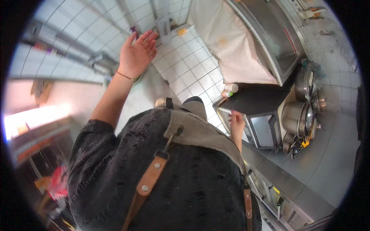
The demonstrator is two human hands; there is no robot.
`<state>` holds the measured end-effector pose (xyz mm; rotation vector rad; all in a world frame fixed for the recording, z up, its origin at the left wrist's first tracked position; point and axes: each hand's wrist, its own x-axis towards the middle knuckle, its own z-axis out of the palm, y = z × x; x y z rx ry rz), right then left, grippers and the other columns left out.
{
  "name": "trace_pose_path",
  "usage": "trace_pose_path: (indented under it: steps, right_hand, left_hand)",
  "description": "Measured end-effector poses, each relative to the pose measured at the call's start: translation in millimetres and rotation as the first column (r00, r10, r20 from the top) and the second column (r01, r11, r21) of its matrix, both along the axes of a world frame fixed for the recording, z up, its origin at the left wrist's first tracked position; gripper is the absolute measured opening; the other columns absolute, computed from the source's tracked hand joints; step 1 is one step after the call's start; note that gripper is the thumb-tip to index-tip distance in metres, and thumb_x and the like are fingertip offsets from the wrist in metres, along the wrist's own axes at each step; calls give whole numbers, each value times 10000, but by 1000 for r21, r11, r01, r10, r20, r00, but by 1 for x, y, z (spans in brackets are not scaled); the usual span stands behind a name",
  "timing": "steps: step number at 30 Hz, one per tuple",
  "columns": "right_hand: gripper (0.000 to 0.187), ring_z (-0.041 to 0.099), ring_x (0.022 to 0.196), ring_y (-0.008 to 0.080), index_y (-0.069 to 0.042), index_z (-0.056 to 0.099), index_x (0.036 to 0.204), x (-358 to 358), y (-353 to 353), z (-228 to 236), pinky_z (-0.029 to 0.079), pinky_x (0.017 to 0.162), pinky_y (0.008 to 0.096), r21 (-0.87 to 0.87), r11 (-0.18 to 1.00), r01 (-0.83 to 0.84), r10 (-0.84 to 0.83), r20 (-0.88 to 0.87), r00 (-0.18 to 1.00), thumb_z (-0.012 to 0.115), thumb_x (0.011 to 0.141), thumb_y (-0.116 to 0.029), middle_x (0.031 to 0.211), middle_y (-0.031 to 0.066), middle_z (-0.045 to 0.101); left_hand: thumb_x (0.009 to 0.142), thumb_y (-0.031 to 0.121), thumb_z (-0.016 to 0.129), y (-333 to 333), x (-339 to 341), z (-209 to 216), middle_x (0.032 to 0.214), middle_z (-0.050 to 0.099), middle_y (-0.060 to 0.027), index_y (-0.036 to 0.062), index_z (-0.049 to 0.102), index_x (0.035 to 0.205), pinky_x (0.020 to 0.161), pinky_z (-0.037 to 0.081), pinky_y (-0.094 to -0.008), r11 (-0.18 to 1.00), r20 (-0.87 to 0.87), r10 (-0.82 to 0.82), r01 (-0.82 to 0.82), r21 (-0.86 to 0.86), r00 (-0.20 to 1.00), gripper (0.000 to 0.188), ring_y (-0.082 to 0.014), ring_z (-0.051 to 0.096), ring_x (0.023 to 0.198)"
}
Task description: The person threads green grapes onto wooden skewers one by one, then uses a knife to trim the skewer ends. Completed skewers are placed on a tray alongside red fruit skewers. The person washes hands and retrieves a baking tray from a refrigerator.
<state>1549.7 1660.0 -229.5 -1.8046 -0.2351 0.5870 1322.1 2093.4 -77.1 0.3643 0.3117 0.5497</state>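
Observation:
My left hand [137, 54] is raised at the upper left, palm showing and fingers loosely spread, with nothing in it. A thin dark band circles that wrist. My right hand [236, 121] is lower, to the right of my body, beside the front of a boxy dark-topped appliance [254, 101] with a glass panel [263, 129]. Its fingers are loosely bent and apart, and no object shows in them. I cannot tell whether they touch the appliance. A greyish apron [200, 129] with brown leather straps [150, 179] hangs over my dark, frayed shirt.
Steel pots [295, 115] and utensils crowd the right of the appliance. A white bottle [231, 88] stands at its far edge. A pale cloth [235, 42] drapes from a metal-framed cabinet [277, 34]. Grey rails [73, 46] run along the left wall. Tiled floor [192, 73] lies ahead.

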Motion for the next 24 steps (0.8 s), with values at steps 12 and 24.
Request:
trace_pose_path:
  steps: [12,24]
  right_hand:
    - [177,550,732,112,10,622,957,481,301,33,478,705,267,184,900,395,-425,568,704,569,1010,-150,818,48,626]
    - [523,502,1302,328,0,462,1392,1010,575,44,413,1074,426,-641,725,253,598,768,231,557,886,-96,1445,180,471]
  left_hand:
    - [999,558,418,166,509,-35,1380,566,-123,86,511,1385,1004,444,-450,803,205,-505,544,-244,838,617,-268,599,1156]
    - [1043,538,294,246,884,-41,1496,454,-98,66,431,1458,1124,350,-435,782,51,-537,519,-344,842,643,-243,451,1352]
